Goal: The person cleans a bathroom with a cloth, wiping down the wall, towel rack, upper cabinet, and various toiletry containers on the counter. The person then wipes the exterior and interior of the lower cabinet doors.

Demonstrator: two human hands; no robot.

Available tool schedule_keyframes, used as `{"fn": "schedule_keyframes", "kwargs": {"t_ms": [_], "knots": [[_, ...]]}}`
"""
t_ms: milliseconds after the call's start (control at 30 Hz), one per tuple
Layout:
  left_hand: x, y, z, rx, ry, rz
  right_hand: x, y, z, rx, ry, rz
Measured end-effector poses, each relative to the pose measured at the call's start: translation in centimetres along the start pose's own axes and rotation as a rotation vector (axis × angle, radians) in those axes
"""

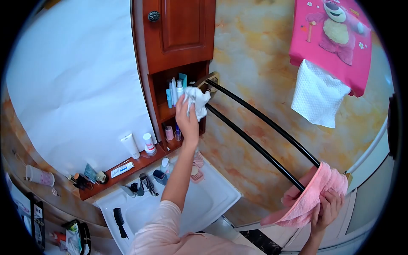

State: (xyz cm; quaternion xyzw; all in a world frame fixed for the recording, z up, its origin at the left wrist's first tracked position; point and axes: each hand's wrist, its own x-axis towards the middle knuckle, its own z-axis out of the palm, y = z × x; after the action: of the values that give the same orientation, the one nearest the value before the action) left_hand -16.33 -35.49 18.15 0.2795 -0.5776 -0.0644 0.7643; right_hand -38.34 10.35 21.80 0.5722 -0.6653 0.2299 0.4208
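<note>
My left hand (187, 120) is closed on a crumpled white cloth (196, 102), held against the far end of the black double towel rail (255, 149), close to the cabinet shelf. A pink towel (302, 209) hangs over the near right end of the rail, bunched along its top. My right hand (328, 208) grips the towel's outer side, fingers curled on the fabric. The rail's right mount is mostly hidden behind the towel.
A wooden cabinet (180, 34) with bottles and tubes stands beside the rail. Below are a white sink (212, 197), a black comb (120, 223) and a ledge of toiletries (102, 187). A pink tissue pack (312, 51) with a white sheet (318, 95) hangs at upper right.
</note>
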Motion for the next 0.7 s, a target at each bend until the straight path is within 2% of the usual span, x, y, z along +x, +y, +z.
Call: {"fn": "schedule_keyframes", "kwargs": {"t_ms": [67, 133, 200, 267, 333, 400, 467, 533, 600, 700], "knots": [[-3.5, 0.6, 0.1, -0.121, 0.014, -0.066, 0.0, 0.1, 0.2, 0.015, 0.002, -0.008], [-9.0, 0.4, 0.8, -0.22, -0.071, -0.213, 0.0, 0.1, 0.1, 0.023, 0.002, -0.009], [-13.0, 2.9, 0.0, -0.457, -0.342, -0.457, 0.0, 0.1, 0.0, 0.067, 0.002, 0.009], [-15.7, 7.0, -1.7, -0.402, -0.469, -0.752, -0.2, -0.4, -0.7, 0.101, 0.01, 0.081], [-17.1, 10.5, -4.1, -0.454, -0.502, -0.655, -0.6, 0.3, -2.0, 0.269, 0.041, 0.058], [-16.6, 14.9, -6.8, -0.718, -0.457, -0.616, -2.6, 0.0, -3.7, 0.271, 0.129, 0.043], [-14.9, 18.4, -8.6, -0.839, -0.572, -0.336, -4.5, -1.2, -5.1, 0.471, 0.075, 0.042], [-15.1, 22.7, -8.9, -0.978, -0.583, -0.247, -4.8, -3.1, -5.2, 0.58, -0.052, -0.074], [-15.7, 25.7, -7.4, -1.296, -0.788, -0.15, -4.4, -5.1, -3.6, 0.745, 0.038, -0.055], [-16.7, 30.8, -5.9, -1.202, -1.018, 0.052, -7.7, -6.8, -2.1, 0.652, 0.23, 0.142]]}}
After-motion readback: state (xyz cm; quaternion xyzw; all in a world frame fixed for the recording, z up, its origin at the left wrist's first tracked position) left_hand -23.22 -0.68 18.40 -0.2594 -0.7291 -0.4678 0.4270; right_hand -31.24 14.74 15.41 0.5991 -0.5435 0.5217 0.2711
